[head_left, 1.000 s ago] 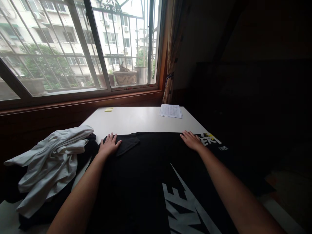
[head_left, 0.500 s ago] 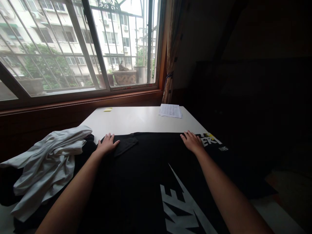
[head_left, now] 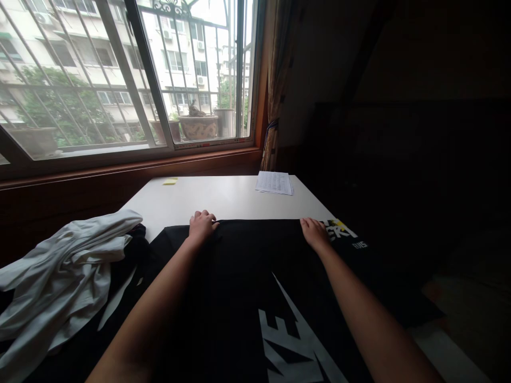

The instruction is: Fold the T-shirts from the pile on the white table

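Note:
A black T-shirt (head_left: 235,276) with large grey lettering lies spread over the table's near part. My left hand (head_left: 203,225) is at its far edge, fingers curled and closed on the cloth. To the right along that edge, my right hand (head_left: 314,233) also has bent fingers gripping the fabric. Close by it is a white and yellow print (head_left: 342,230) on dark cloth. The fingertips of both hands are partly hidden behind the edge.
Rumpled white cloth (head_left: 67,271) lies on dark fabric at the left. Paper sheets (head_left: 274,182) and a yellow sticky note (head_left: 170,181) rest on the white table (head_left: 207,197). Beyond it are a barred window and a tied curtain (head_left: 271,135).
My left hand has moved right along the far edge, and its spread fingers have closed on the cloth. The folded corner beside it no longer shows. My right hand's fingers have curled in.

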Motion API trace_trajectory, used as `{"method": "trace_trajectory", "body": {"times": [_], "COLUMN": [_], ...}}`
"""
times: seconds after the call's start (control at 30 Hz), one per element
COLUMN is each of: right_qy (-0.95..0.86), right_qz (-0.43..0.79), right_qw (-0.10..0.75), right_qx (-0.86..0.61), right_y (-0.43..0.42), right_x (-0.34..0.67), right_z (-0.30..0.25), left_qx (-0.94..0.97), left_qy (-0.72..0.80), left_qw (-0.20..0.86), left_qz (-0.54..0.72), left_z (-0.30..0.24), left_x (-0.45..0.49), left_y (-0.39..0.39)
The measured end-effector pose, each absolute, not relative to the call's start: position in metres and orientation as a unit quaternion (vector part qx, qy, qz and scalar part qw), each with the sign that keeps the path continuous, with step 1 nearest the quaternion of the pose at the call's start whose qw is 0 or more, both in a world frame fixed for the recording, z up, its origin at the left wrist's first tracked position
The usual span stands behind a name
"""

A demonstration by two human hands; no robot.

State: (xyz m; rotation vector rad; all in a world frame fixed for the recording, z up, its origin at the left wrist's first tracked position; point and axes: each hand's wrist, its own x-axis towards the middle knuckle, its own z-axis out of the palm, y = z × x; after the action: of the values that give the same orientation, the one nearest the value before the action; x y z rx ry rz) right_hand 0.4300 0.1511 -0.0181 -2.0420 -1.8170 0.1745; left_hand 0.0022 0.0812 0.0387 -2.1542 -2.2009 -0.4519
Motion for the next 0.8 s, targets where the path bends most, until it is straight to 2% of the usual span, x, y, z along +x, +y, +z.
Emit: {"method": "trace_trajectory", "body": {"times": [0.47,0.8], "right_qy": [-0.646,-0.647], "right_qz": [0.038,0.010], "right_qw": [0.240,0.243], "right_qx": [-0.723,-0.723], "right_y": [0.154,0.155], "right_x": [0.436,0.435], "right_z": [-0.027,-0.031], "left_qx": [-0.712,-0.716], "left_qy": [-0.667,-0.654], "left_qw": [-0.024,-0.039], "left_qz": [-0.217,-0.241], "left_z": [0.018,-0.003], "left_x": [-0.022,-0.130], "left_y": [0.098,0.072]}}
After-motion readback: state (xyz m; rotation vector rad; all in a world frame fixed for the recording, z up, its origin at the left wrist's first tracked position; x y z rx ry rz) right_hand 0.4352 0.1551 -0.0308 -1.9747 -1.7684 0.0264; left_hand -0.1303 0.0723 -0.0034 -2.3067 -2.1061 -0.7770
